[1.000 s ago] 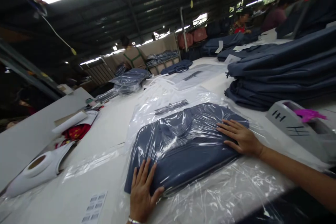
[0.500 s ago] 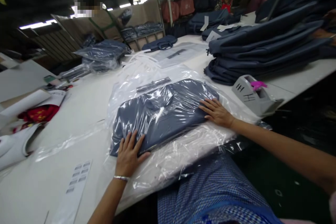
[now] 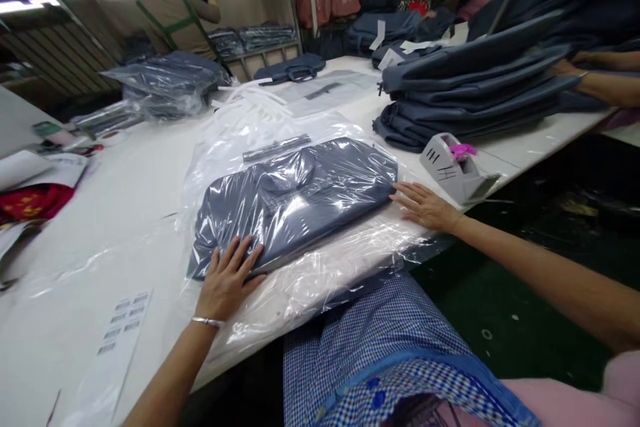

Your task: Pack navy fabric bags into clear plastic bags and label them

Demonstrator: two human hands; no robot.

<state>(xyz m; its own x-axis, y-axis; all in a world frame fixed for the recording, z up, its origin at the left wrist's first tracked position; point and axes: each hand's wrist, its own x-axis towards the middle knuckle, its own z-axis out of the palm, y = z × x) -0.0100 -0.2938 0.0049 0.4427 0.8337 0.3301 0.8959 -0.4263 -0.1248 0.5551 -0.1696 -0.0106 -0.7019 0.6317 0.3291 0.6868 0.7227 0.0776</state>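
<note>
A dark blue bag point(image 3: 320, 190) lies flat inside a clear plastic bag point(image 3: 345, 267) on the white table. My left hand point(image 3: 227, 280) rests with fingers spread on the near left corner of the wrapped bag. At its right end, my right hand point(image 3: 427, 207) lies flat on the plastic, its fingertips by the bag's edge. Neither hand grips anything. The plastic's loose near part spreads between my hands and hangs at the table edge.
A tape dispenser point(image 3: 450, 167) stands to the right, before a stack of blue bags point(image 3: 470, 100) that a co-worker's hands touch. Wrapped bags point(image 3: 167, 83) lie back left, near another person. A barcode label sheet point(image 3: 117, 340) is at the left front.
The view has shifted, so the table things appear further left. My right hand has slid off the bag's top to its right edge. The left hand stays at the corner.
</note>
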